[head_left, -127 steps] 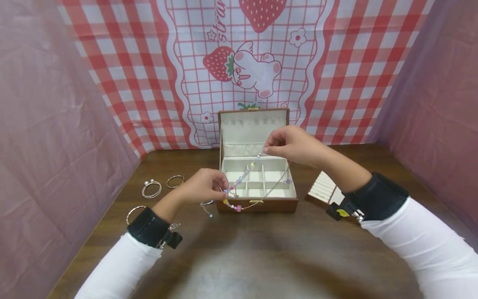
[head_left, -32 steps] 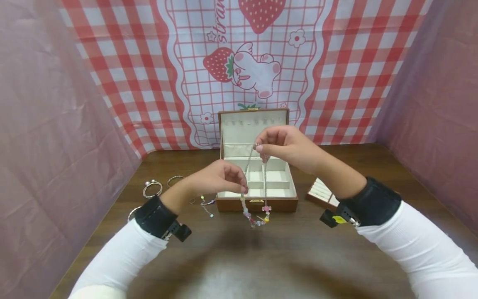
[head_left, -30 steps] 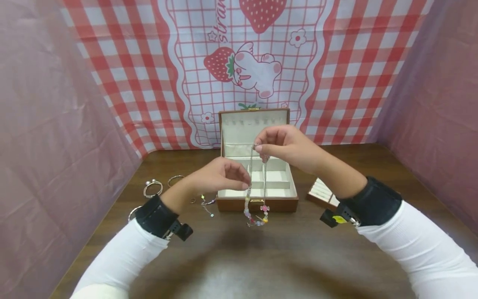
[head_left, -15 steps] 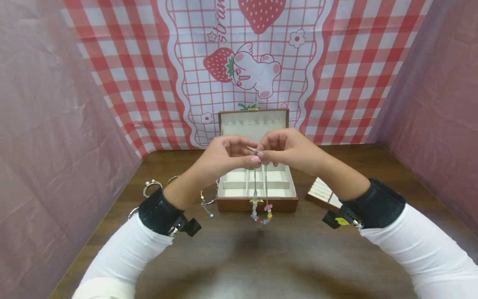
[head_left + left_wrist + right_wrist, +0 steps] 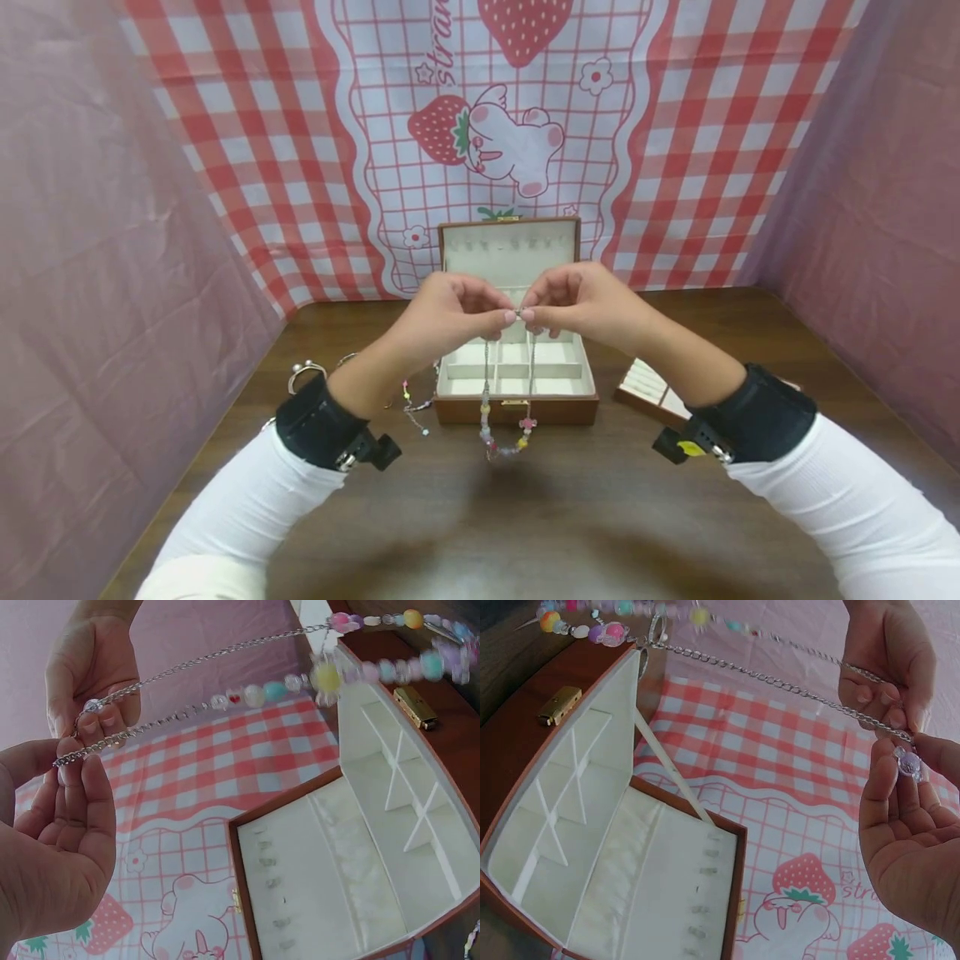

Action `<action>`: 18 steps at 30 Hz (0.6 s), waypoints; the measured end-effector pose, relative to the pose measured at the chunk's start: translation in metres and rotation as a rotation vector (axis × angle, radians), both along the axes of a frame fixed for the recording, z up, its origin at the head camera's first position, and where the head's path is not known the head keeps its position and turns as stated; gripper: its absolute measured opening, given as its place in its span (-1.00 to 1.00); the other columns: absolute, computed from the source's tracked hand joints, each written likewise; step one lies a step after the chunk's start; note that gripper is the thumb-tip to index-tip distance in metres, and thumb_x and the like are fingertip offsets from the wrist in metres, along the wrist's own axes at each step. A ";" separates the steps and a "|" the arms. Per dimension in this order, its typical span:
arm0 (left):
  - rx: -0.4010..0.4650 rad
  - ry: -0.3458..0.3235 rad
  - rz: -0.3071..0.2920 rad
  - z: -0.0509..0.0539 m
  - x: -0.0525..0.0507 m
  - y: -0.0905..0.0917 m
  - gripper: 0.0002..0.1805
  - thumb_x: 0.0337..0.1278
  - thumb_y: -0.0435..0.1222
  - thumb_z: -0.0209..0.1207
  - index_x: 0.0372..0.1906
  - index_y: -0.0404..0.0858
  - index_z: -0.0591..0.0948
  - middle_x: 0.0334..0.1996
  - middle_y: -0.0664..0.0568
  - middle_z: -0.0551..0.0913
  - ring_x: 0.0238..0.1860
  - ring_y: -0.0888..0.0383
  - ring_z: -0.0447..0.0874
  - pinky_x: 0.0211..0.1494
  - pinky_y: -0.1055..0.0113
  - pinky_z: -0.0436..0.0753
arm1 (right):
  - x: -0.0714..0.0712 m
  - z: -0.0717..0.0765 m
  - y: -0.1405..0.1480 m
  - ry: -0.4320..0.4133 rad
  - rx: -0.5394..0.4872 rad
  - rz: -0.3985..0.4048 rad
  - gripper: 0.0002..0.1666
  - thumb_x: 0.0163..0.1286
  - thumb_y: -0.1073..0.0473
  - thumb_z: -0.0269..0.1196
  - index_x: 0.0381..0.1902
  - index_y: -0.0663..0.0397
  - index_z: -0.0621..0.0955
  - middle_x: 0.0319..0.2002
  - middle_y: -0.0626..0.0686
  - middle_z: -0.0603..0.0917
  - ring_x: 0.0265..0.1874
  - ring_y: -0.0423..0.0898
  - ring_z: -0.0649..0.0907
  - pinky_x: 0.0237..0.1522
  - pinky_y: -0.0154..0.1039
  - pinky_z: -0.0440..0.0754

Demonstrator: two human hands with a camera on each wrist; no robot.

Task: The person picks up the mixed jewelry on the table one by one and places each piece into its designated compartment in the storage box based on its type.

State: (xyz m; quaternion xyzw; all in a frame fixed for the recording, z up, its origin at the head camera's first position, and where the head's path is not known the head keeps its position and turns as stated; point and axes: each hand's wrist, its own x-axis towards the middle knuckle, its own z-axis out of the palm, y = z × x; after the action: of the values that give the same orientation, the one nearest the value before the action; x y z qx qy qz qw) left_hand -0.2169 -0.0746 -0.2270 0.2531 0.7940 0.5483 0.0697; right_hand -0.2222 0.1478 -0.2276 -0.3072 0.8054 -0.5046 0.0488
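A beaded necklace (image 5: 485,410) with silver chain ends hangs in a loop in front of the jewelry box. The left hand (image 5: 452,318) pinches one chain end between thumb and fingers; the right hand (image 5: 592,302) pinches the other, their fingertips nearly meeting. The left wrist view shows the chain (image 5: 225,651) running from both hands to the pastel beads (image 5: 274,691). In the right wrist view a clear lilac bead (image 5: 909,763) lies against the right hand's fingers (image 5: 885,769). Whether the two ends are joined cannot be told.
The brown jewelry box (image 5: 480,410) stands lid up behind the necklace, its white compartments visible. Left on the table (image 5: 450,533) lie a pearl-tipped bangle (image 5: 294,377) and a beaded bracelet (image 5: 408,400). A small ring tray (image 5: 643,382) lies at right, partly behind the right forearm.
The left hand has let go of the necklace's side, risen to the right hand and taken a chain end. Since half a second ago, the hanging loop has swung left and widened.
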 end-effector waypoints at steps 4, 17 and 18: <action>-0.073 0.054 -0.033 0.007 -0.003 -0.001 -0.86 0.19 -0.32 0.29 -0.22 -0.31 0.71 -0.37 -0.06 0.71 -0.34 0.04 0.64 -0.23 0.25 0.66 | 0.000 -0.003 0.001 -0.043 -0.029 0.028 -0.81 0.32 0.30 0.31 -0.16 0.32 0.63 -0.30 0.18 0.72 -0.35 0.01 0.69 -0.27 -0.12 0.70; -0.416 0.360 -0.122 0.048 -0.011 -0.001 -0.96 0.13 -0.38 0.30 -0.35 -0.26 0.74 -0.45 0.06 0.72 -0.39 0.14 0.67 -0.25 0.33 0.66 | -0.008 -0.019 0.011 -0.084 0.004 0.057 -0.75 0.30 0.29 0.33 -0.11 0.31 0.60 -0.25 0.18 0.69 -0.26 0.07 0.69 -0.22 -0.07 0.70; -0.423 0.369 -0.115 0.052 -0.012 -0.002 -0.96 0.13 -0.38 0.30 -0.34 -0.26 0.74 -0.44 0.06 0.72 -0.38 0.14 0.67 -0.25 0.33 0.66 | -0.010 -0.023 0.014 -0.085 0.013 0.046 -0.75 0.30 0.28 0.33 -0.12 0.31 0.61 -0.25 0.17 0.69 -0.27 0.06 0.69 -0.22 -0.08 0.70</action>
State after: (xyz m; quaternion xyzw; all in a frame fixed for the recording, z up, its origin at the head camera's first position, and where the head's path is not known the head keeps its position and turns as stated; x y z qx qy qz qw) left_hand -0.2284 -0.0763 -0.1748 0.3732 0.8743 0.3104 0.0064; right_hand -0.2320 0.1616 -0.2508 -0.3034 0.7986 -0.5106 0.0967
